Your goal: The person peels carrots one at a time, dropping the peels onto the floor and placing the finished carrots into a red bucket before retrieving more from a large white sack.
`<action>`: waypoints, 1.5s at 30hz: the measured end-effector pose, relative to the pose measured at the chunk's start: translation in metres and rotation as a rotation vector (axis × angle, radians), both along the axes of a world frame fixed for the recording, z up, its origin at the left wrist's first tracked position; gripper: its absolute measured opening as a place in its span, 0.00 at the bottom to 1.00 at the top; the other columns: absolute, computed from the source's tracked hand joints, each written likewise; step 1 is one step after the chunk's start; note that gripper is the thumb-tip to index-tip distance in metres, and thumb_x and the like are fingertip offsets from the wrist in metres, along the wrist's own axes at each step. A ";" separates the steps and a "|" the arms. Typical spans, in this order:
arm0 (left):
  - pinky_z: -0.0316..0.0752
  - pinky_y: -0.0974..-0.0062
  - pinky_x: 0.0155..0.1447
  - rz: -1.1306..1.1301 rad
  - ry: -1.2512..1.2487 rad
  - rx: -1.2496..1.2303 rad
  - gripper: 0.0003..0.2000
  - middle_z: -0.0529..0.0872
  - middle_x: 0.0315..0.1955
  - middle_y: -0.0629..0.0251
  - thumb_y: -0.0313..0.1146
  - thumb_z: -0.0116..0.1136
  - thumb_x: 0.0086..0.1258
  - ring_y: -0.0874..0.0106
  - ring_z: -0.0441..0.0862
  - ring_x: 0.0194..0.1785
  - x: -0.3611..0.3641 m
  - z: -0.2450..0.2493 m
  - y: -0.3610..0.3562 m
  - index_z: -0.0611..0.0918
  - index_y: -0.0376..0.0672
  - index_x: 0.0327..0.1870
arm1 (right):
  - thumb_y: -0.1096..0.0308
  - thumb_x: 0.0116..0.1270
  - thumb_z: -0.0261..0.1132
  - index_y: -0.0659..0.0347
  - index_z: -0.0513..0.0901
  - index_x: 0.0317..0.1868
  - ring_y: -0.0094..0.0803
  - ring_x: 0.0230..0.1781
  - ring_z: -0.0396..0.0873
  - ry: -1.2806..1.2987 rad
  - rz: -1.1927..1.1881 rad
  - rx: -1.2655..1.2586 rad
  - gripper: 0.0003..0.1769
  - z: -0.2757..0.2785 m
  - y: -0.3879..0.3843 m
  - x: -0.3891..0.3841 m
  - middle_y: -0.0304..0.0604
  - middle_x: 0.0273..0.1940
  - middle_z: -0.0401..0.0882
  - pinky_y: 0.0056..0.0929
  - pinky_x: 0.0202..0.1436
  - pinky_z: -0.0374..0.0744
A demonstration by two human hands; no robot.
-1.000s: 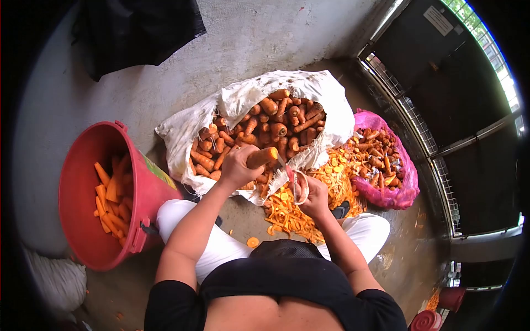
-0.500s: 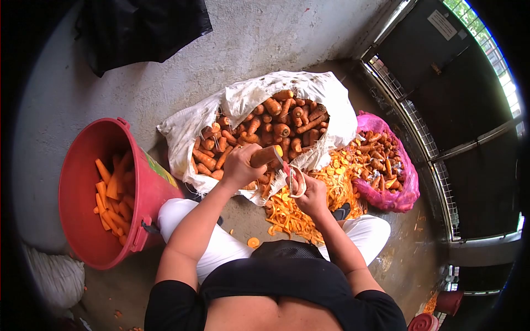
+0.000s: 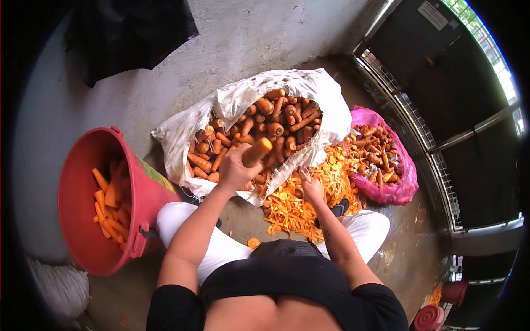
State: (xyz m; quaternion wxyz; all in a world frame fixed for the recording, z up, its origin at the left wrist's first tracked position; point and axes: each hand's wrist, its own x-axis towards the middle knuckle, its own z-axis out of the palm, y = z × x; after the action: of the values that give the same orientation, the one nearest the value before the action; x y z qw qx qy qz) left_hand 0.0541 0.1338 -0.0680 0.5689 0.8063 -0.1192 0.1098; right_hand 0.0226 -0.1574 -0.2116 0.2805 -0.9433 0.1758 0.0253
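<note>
My left hand (image 3: 236, 169) is wrapped round a thick carrot (image 3: 255, 154) that points up and right, its cut orange end toward me. Apart from it, to the right, my right hand (image 3: 311, 185) is closed, fingers bent, on what looks like a peeler, mostly hidden by the hand. Beyond both hands lies a white sack (image 3: 326, 91), open and full of unpeeled carrots (image 3: 276, 129). Under my right hand spreads a heap of orange peelings and cut slices (image 3: 298, 212).
At left stands a red bucket (image 3: 149, 190) holding peeled carrots (image 3: 113, 207). A pink bag (image 3: 407, 179) of carrot pieces is at right. A black bag (image 3: 132, 38) hangs by the wall, a white sack (image 3: 61, 289) lies lower left, and dark gates line the right.
My right hand has moved off the carrot's end, slightly right and down, and the peeler is now mostly out of sight. The carrot stays in my left hand, its cut end showing more fully.
</note>
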 end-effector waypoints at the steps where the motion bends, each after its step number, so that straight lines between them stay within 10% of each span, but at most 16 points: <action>1: 0.77 0.67 0.38 0.000 0.032 0.080 0.11 0.84 0.27 0.60 0.33 0.65 0.50 0.63 0.84 0.33 0.004 -0.003 0.005 0.79 0.43 0.34 | 0.41 0.65 0.54 0.63 0.83 0.31 0.41 0.19 0.79 0.111 -0.081 0.093 0.29 -0.016 -0.010 -0.010 0.53 0.18 0.76 0.40 0.26 0.74; 6: 0.78 0.71 0.34 -0.142 0.456 -0.265 0.21 0.83 0.30 0.61 0.42 0.66 0.60 0.71 0.83 0.32 0.018 -0.023 0.003 0.76 0.38 0.48 | 0.34 0.63 0.54 0.70 0.81 0.27 0.38 0.17 0.79 0.578 -0.223 0.305 0.39 -0.063 -0.045 -0.091 0.50 0.17 0.76 0.38 0.24 0.76; 12: 0.77 0.77 0.27 -0.189 0.926 -0.613 0.25 0.79 0.26 0.64 0.57 0.51 0.69 0.75 0.80 0.25 0.010 -0.012 -0.013 0.75 0.39 0.45 | 0.40 0.64 0.55 0.70 0.81 0.27 0.43 0.20 0.80 0.299 -0.302 0.186 0.34 -0.091 -0.059 -0.050 0.52 0.20 0.78 0.41 0.26 0.76; 16: 0.77 0.73 0.46 -0.194 0.971 -0.535 0.28 0.82 0.40 0.60 0.57 0.51 0.69 0.72 0.82 0.42 0.020 -0.046 -0.013 0.74 0.38 0.55 | 0.44 0.64 0.55 0.70 0.83 0.32 0.49 0.24 0.83 0.208 -0.360 0.113 0.31 -0.048 -0.073 -0.012 0.56 0.21 0.79 0.44 0.30 0.78; 23: 0.65 0.73 0.63 -0.128 0.991 -0.491 0.31 0.77 0.57 0.60 0.54 0.49 0.71 0.71 0.74 0.60 0.026 -0.036 -0.021 0.69 0.38 0.66 | 0.29 0.47 0.66 0.68 0.75 0.55 0.48 0.53 0.78 0.256 -0.450 -0.117 0.50 -0.003 -0.120 0.030 0.60 0.53 0.77 0.41 0.54 0.75; 25: 0.67 0.74 0.62 -0.145 1.005 -0.535 0.29 0.78 0.56 0.60 0.53 0.48 0.72 0.72 0.75 0.59 0.028 -0.032 -0.021 0.69 0.38 0.65 | 0.30 0.48 0.66 0.67 0.74 0.58 0.43 0.51 0.79 0.048 -0.361 0.328 0.50 0.005 -0.132 0.022 0.59 0.55 0.76 0.37 0.55 0.74; 27: 0.68 0.74 0.61 -0.154 1.053 -0.587 0.28 0.78 0.55 0.61 0.52 0.47 0.73 0.73 0.76 0.58 0.029 -0.030 -0.018 0.70 0.39 0.65 | 0.39 0.60 0.62 0.65 0.75 0.58 0.31 0.36 0.80 -0.147 -0.397 0.542 0.39 -0.045 -0.159 0.020 0.50 0.53 0.79 0.28 0.43 0.75; 30: 0.73 0.74 0.57 -0.155 1.022 -0.628 0.27 0.79 0.53 0.62 0.52 0.47 0.73 0.74 0.79 0.53 0.029 -0.038 -0.013 0.71 0.39 0.63 | 0.54 0.71 0.57 0.61 0.78 0.55 0.18 0.15 0.66 -0.190 -0.432 1.020 0.21 0.035 -0.115 -0.016 0.39 0.40 0.82 0.14 0.20 0.65; 34: 0.80 0.74 0.51 -0.110 1.001 -0.834 0.23 0.80 0.51 0.62 0.50 0.47 0.73 0.73 0.83 0.48 0.024 -0.046 -0.014 0.73 0.41 0.60 | 0.60 0.72 0.57 0.59 0.79 0.45 0.16 0.10 0.58 -0.095 -0.434 1.008 0.12 0.042 -0.113 -0.030 0.34 0.24 0.73 0.15 0.13 0.56; 45: 0.79 0.76 0.35 -0.320 1.108 -1.121 0.22 0.82 0.36 0.62 0.49 0.47 0.73 0.74 0.80 0.33 -0.021 -0.029 -0.021 0.75 0.35 0.52 | 0.54 0.75 0.52 0.62 0.81 0.37 0.19 0.30 0.75 -0.224 0.316 0.569 0.20 0.155 0.007 -0.024 0.36 0.27 0.81 0.21 0.38 0.71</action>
State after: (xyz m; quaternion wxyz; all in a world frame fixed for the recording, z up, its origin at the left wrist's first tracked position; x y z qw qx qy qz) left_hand 0.0326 0.1124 -0.0969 0.8742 0.3112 0.1390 -0.3458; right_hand -0.0018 -0.1504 -0.0571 0.5425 -0.8398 -0.0183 0.0125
